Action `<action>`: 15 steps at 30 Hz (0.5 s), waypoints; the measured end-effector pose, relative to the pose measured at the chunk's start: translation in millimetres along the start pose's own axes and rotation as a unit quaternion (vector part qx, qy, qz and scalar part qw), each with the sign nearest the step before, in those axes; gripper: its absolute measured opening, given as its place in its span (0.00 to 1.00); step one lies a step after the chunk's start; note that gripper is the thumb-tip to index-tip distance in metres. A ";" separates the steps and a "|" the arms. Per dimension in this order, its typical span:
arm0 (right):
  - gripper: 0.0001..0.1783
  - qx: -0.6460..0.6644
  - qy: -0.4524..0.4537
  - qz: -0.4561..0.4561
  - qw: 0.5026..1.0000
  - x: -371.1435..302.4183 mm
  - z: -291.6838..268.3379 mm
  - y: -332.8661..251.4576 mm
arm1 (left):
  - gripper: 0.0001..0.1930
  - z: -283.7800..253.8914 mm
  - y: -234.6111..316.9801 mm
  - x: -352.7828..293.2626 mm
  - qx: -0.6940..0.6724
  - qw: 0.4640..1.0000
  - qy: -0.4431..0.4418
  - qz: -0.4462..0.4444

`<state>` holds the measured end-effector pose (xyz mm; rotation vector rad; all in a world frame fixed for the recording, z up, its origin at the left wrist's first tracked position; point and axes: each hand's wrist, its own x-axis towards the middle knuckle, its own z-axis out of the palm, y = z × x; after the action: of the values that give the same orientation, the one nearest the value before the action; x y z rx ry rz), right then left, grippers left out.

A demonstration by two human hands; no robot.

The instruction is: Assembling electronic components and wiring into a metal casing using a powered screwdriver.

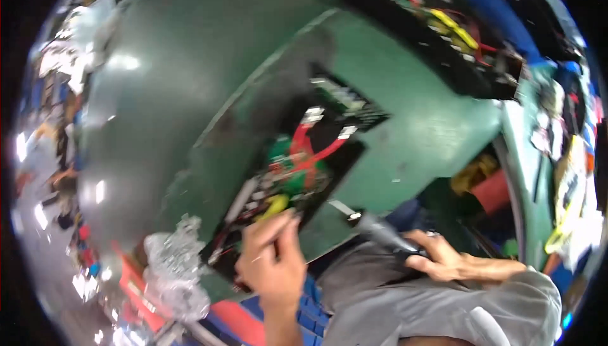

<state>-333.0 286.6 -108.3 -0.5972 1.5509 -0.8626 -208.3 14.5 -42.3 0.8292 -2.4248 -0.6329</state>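
Observation:
My right hand (437, 257), at the lower right, is wrapped round the dark grip of a power screwdriver (386, 235). Its pale bit end points left toward a black open chassis (345, 168). Red wires (304, 156) and green circuit boards fill that chassis, which lies at a slant on the bench. Over its near end my left hand (272, 263) has thumb and forefinger pinched together, close to a yellow part (277, 205). Whatever the pinch holds, if anything, is too blurred to name. A dark panel with a pale strip (342, 96) sits at the chassis's far end.
Green matting (411, 156) covers the bench. A larger black housing (405, 29) with red wires and a yellow part stands at the far right. Crumpled clear plastic (177, 270) lies left of my left hand. Bags and tools crowd the right edge.

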 end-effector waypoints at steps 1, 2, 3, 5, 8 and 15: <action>0.32 0.017 -0.013 -0.052 0.998 1.5 -0.1 -0.3 | 0.04 -3.2 0.0 -1.1 0.000 1.000 -0.004 0.002; 0.30 0.017 -0.014 -0.075 0.997 0.7 4.1 6.3 | 0.03 -5.6 -1.4 -2.2 0.005 1.000 -0.008 0.016; 0.29 0.020 -0.009 -0.084 0.996 0.3 4.6 5.6 | 0.03 -5.9 0.1 -3.4 -0.002 1.000 -0.009 0.007; 0.28 0.035 -0.032 -0.068 0.997 1.4 1.9 -2.5 | 0.08 -7.0 -4.5 -4.1 -0.001 1.000 -0.011 0.017; 0.30 0.039 0.008 -0.105 0.994 -1.6 6.2 3.4 | 0.09 -5.5 -2.2 -1.3 -0.004 0.999 -0.036 0.015; 0.40 0.019 -0.042 -0.036 0.998 -2.3 -0.4 -6.5 | 0.06 -3.6 1.7 2.9 0.010 0.997 -0.074 0.004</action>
<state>-333.7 284.6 -101.7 -0.6557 1.4413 -0.9080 -208.9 12.8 -37.7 0.8053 -2.5703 -0.6908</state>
